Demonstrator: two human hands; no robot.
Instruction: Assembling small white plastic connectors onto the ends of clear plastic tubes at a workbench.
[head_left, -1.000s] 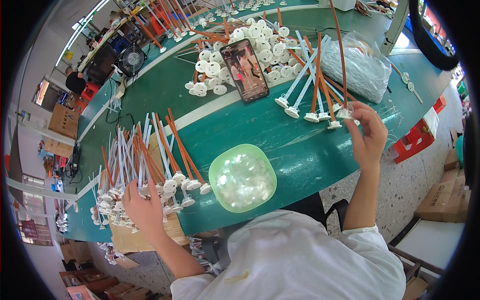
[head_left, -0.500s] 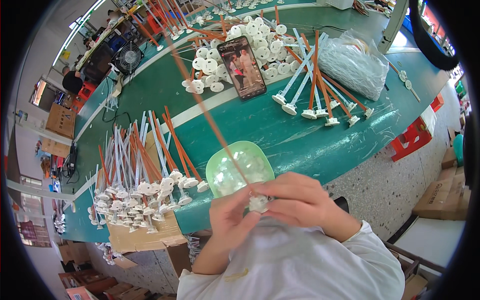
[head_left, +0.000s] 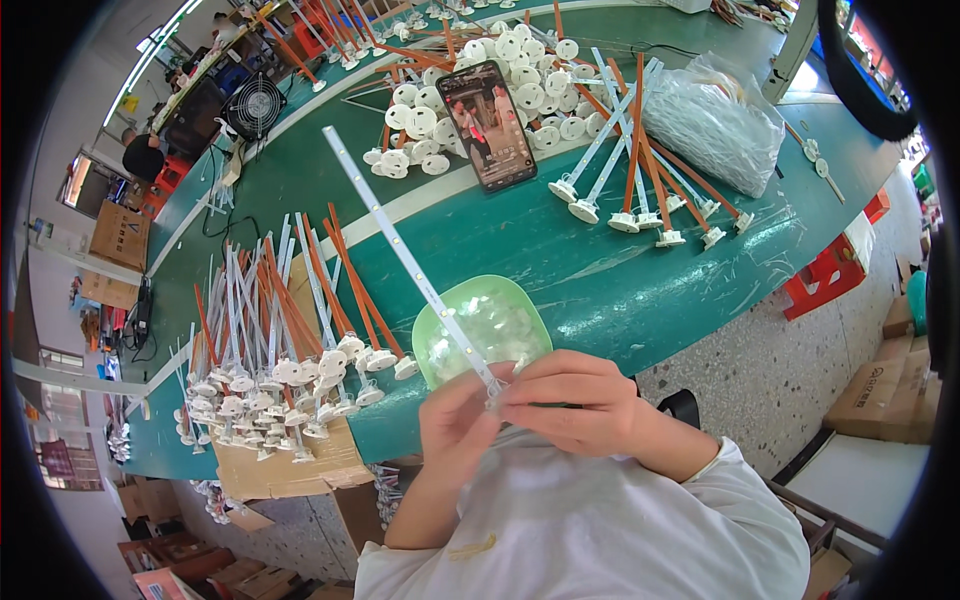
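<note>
Between my two hands, near my chest, stands a white LED strip (head_left: 393,240), tilted up and to the left with its dotted face showing. My left hand (head_left: 455,425) pinches its lower end. My right hand (head_left: 580,405) closes around the same end from the other side; the white fitting there is mostly covered by my fingers. Just beyond the hands, a light green bowl (head_left: 428,325) holds small clear pieces, and the strip passes in front of it.
On the left, many strips with round white bases (head_left: 290,375) stand bundled over cardboard (head_left: 275,475). A phone (head_left: 487,125) leans against a heap of white discs (head_left: 520,75). More strips (head_left: 640,160) and a clear plastic bag (head_left: 715,125) lie on the right of the green table (head_left: 640,290).
The strip has turned from its orange-brown back to its white LED face. My fingers have shifted around its lower end, and the fitting is now more hidden.
</note>
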